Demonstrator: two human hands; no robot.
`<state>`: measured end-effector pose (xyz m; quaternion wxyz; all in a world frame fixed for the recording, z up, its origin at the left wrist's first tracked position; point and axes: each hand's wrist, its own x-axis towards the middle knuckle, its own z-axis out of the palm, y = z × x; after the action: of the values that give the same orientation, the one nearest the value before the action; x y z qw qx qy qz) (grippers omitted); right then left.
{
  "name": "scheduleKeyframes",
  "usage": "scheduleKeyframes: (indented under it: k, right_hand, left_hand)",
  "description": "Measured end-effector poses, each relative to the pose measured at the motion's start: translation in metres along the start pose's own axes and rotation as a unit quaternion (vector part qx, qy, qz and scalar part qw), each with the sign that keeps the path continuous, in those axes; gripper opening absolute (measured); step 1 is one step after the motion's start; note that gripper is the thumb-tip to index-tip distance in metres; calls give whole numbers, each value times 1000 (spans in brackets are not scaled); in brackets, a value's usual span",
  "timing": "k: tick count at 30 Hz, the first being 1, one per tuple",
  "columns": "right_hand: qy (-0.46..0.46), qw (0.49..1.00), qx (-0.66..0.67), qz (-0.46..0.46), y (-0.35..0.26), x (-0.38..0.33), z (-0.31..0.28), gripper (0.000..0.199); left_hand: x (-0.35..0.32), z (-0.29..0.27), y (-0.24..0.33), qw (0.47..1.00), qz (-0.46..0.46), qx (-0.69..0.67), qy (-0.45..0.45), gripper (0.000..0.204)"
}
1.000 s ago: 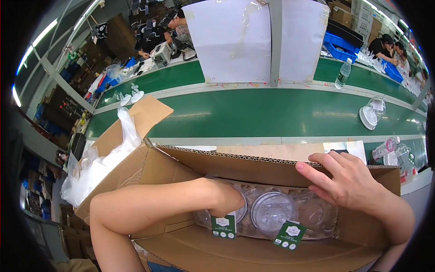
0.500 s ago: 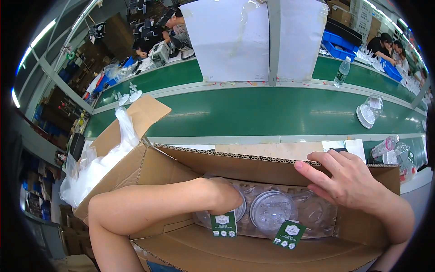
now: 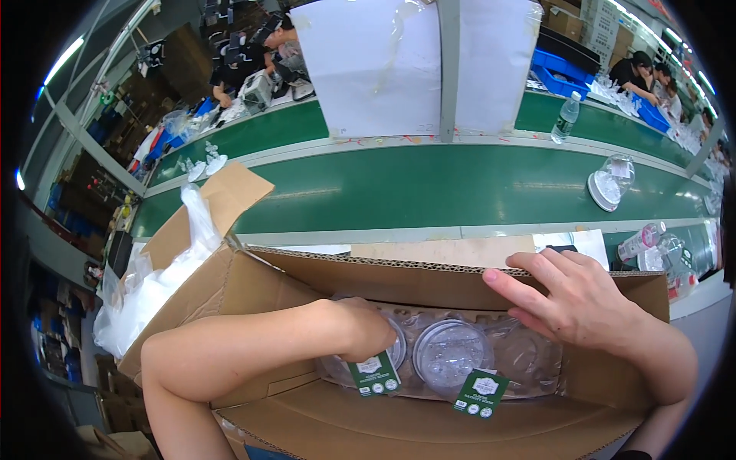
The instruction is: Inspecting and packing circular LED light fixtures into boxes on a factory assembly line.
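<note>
In front of me a tall open cardboard box [image 3: 330, 414] holds a row of clear round plastic dome ornaments with pale bases. The middle dome [image 3: 452, 356] lies in full view, with a green hang tag [image 3: 481, 392] by its near side. My left hand [image 3: 360, 328] reaches down into the box over the left dome [image 3: 397, 345]; its fingers are out of sight behind the wrist. A second green tag [image 3: 374, 374] shows just below that hand. Over the far wall's right part hovers my right hand [image 3: 571, 299], fingers loosely stretched and holding nothing.
White plastic bags [image 3: 157, 291] cover the box's left flap. Beyond lies a green conveyor belt [image 3: 383, 184] bearing a clear dome [image 3: 611, 184]. A water bottle [image 3: 566, 119] stands past it; more bottles [image 3: 663, 253] cluster at right. People sit in the background.
The whole view has shifted slightly, so everything sits a little further left. The tag under my left hand has tilted. My right hand keeps its pose over the box wall.
</note>
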<state>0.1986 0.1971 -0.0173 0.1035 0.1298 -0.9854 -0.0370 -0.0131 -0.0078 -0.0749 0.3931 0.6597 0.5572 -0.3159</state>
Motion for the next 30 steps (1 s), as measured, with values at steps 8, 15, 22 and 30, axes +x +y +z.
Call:
scheduleKeyframes:
  k: [8, 15, 22, 30]
  right_hand:
    - [-6, 1000, -22, -14, 2, -2, 0, 79]
    - [0, 999, -26, -20, 4, -2, 1, 80]
    - [20, 999, -17, -30, 6, -3, 4, 72]
    - [25, 998, -33, -44, 6, -2, 1, 72]
  left_hand:
    - [-4, -4, 1, 1000, 2, -20, 0, 30]
    - [-3, -6, 1, 1000, 6, -3, -28, 30]
    - [-5, -7, 1, 999, 32, -30, -15, 28]
    - [-7, -1, 5, 998, 56, -34, -25, 23]
